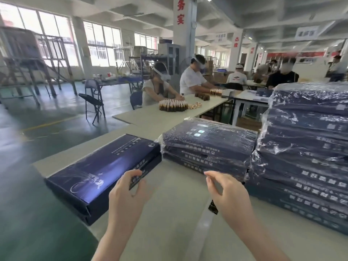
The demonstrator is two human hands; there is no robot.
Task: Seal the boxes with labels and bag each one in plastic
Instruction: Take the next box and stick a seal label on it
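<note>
Left grip is clamped on the near long edge of the unbagged blue box at the tabletop's left corner, right grip apart, loosely curled, holding nothing. Head view: flat stiff carton, probably light, so take it by the long edges. Bagged stacks look slippery. Box print's too blurry to read, pillar says 务实

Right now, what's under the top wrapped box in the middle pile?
Under the top wrapped box lie more wrapped blue boxes, stacked on the pale table. Their fronts show; the rest, and what is inside, is covered.
</note>
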